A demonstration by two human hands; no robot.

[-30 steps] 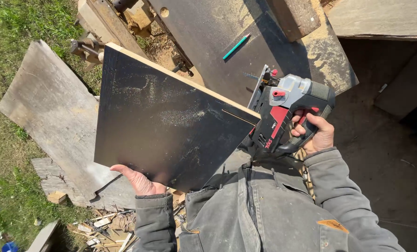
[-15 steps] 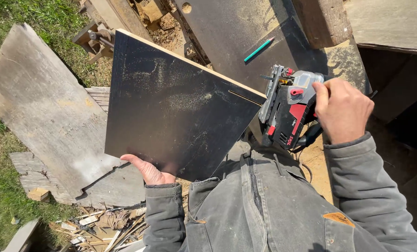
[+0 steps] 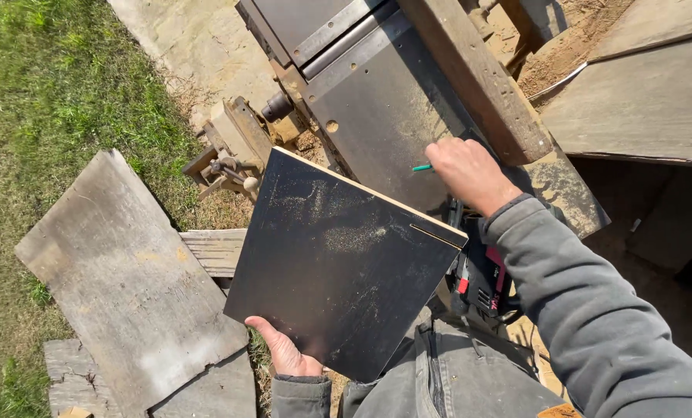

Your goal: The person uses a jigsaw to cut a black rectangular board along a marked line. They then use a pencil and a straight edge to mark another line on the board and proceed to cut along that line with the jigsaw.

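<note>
Three weathered boards (image 3: 129,286) lie on the grass at left. One dusty black panel (image 3: 338,271), pale-edged, rests in the left hand (image 3: 284,352), fingers clasped under its lower edge. It hides part of one red-and-grey power saw (image 3: 481,282). The right hand (image 3: 470,172) pinches one green pencil (image 3: 422,167) above the metal surface (image 3: 377,116).

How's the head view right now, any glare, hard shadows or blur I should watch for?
Head view: harsh sun, sharp focus, no motion blur; the dusty black panel shows a dull sheen but no glare; the right hand casts a hard shadow on the metal table; the saw sits in deep shade under the sleeve; wide-lens bending at the edges.
</note>
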